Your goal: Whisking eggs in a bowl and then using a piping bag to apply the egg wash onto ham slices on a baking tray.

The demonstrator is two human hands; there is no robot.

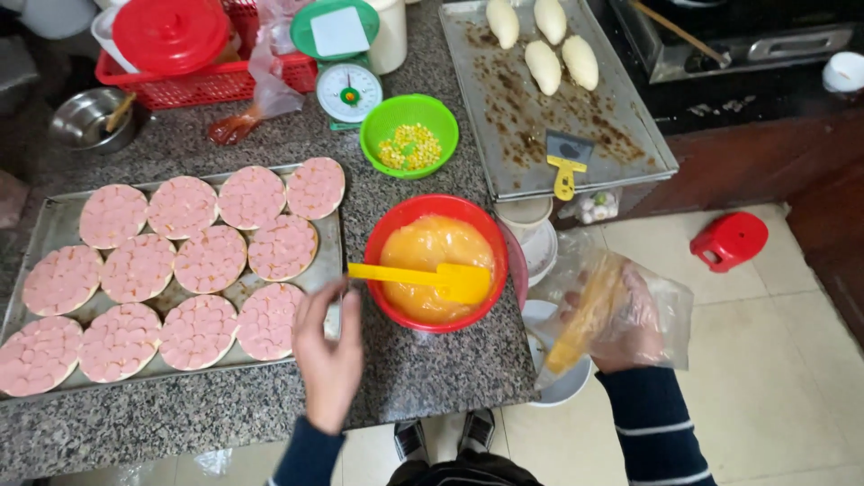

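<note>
A: Where is the left hand (328, 346)?

B: It comes up from the counter's near edge, palm turned away, fingers loosely spread. The fingertips reach the end of the yellow spatula (430, 277) handle, right by the corner of the baking tray (54, 220). Whether they actually pinch the handle I cannot tell; they touch it or nearly so.

A: And the spatula itself?

B: It lies flat across the red bowl (438, 261), blade over the yellow batter (432, 247), handle jutting past the bowl's left rim.

A: The right hand (625, 324)?

B: It is off the counter, out over the tiled floor (774, 378), closed around a clear plastic bag (630, 310) with a yellowish mass inside. The sleeve is dark with thin pale stripes.

A: How much room is there?

B: Little. The tray, covered in round bases topped with pink sausage slices (180, 270), sits just beside the bowl on the left. A green bowl of corn (409, 135) stands just behind the red one, with a small kitchen scale (346, 85) behind that. A second tray (558, 99) with four pale dough rolls and a yellow scraper (565, 166) lies to the right rear. The red bowl sits near the granite counter's (432, 378) front-right corner; the bare strip of stone runs along the near edge.
</note>
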